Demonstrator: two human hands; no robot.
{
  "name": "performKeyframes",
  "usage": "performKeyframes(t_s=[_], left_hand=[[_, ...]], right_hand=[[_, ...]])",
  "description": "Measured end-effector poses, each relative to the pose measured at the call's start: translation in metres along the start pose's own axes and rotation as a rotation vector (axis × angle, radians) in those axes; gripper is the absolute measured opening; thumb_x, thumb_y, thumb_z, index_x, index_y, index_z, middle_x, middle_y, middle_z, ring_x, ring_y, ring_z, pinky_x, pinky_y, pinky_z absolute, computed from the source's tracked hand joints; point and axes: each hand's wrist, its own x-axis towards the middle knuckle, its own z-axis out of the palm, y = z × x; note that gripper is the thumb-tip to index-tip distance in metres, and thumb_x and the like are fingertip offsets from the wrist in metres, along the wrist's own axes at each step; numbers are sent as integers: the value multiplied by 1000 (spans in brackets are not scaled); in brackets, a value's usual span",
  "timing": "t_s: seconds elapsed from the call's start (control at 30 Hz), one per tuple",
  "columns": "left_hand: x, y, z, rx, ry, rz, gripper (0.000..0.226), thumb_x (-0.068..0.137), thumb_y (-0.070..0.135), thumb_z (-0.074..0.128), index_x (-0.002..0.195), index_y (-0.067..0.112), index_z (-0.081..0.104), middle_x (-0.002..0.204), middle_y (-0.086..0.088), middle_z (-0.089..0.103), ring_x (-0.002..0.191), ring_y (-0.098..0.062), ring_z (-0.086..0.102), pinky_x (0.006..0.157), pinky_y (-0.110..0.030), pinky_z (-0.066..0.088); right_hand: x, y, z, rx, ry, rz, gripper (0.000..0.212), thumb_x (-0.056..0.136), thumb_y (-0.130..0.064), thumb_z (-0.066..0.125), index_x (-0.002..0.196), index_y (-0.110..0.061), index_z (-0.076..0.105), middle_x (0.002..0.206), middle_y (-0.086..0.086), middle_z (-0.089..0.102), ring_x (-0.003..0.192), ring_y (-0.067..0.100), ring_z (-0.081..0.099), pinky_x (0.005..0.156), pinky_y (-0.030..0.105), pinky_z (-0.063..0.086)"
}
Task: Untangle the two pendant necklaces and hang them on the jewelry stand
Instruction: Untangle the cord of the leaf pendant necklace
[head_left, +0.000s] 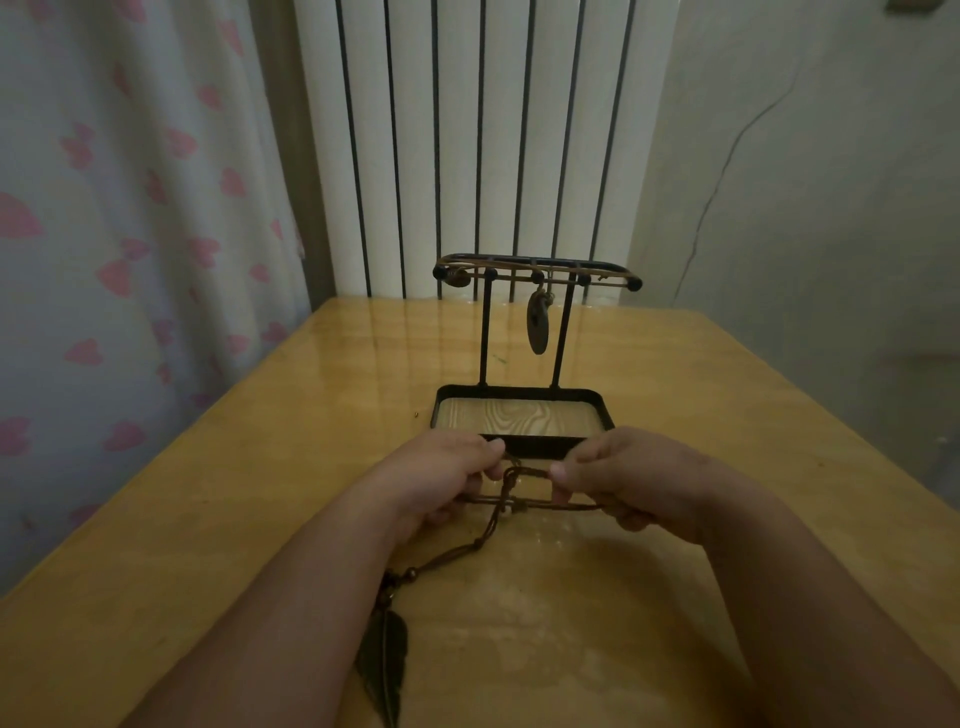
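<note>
On the wooden table (208, 493), with a white radiator (483, 130) behind it and a heart-print curtain (130, 208) at the left, the black jewelry stand (485, 332) sits centred: 1 tray base, 2 posts, 1 top bar.

Necklace 1: its cord runs along the top bar, and the oval pendant (537, 325) hangs between the 2 posts, clear of the tray. A small lump shows at the bar's left end; cannot tell what it is.

Both hands are just in front of the tray's near rim, raised off the table. Left hand (441, 478): fingers curled, thumb and fingertips pinching the brown cord (519, 501) of necklace 2. Right hand (639, 478): same pinch on the same cord, with a further strand passing under its fingers. Between the 2 hands the strands cross and loop; cannot tell whether a knot is there.

From that crossing the cord drops down and left past beads to the feather pendant (384, 654), which lies beside my left forearm.
</note>
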Motion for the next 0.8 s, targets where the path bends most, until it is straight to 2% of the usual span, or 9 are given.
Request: performKeyframes(t_s=[0.07,0.17,0.27,0.37,0.47,0.57,0.63,0.73,0.8], left_hand=[[0,2,3,-23,40,-19,33,98,45,50,84,21,66,51,10,45,51,-9,38,48,-25,31],[-1,4,6,92,112,-13,31,98,44,49,83,22,65,67,5,50,62,-14,46,56,-28,35],[-2,5,7,171,123,26,30,99,42,49,82,24,65,75,5,50,79,-20,60,60,-29,37],[-4,6,9,252,142,51,31,99,41,49,81,24,66,73,7,50,80,-12,57,59,-28,37],[-5,7,9,282,124,67,30,100,39,49,82,24,68,82,8,55,80,-10,51,68,-29,41],[-9,10,5,219,21,92,27,101,33,47,87,25,68,84,8,58,79,-8,52,67,-27,38],[-11,9,2,160,-63,123,25,102,29,47,87,25,67,78,7,61,71,-5,54,63,-25,37],[-12,6,0,144,-125,182,23,101,25,49,87,25,67,70,8,63,53,3,53,58,-21,38],[-11,5,0,166,-121,216,23,100,27,50,85,28,68,65,10,58,54,-2,49,58,-21,39]], right_hand=[[-1,-1,0,91,-59,-52,27,94,-29,58,78,-10,68,56,-2,38,50,10,32,49,24,27],[1,-4,0,382,-31,-192,26,91,-26,55,68,-14,55,65,3,45,55,12,32,51,25,28],[1,-7,2,711,10,-292,26,85,-21,53,60,-15,49,85,21,54,54,12,30,50,24,27],[0,-9,2,872,74,-340,25,87,-19,48,63,-13,45,100,14,70,52,11,24,50,24,25],[4,-10,1,986,200,-309,27,93,-22,48,68,-12,44,86,8,69,50,9,24,46,21,25],[9,-8,-1,918,391,-254,28,97,-26,49,72,-13,49,75,5,62,51,11,29,48,24,27],[11,-6,0,764,471,-212,28,98,-28,49,74,-13,53,79,9,57,54,13,35,52,28,29],[12,-7,5,555,543,-179,29,98,-30,49,76,-13,58,85,12,52,58,14,40,56,31,35],[10,-8,7,507,518,-220,30,98,-30,49,78,-11,61,81,7,60,59,13,45,59,30,39]])
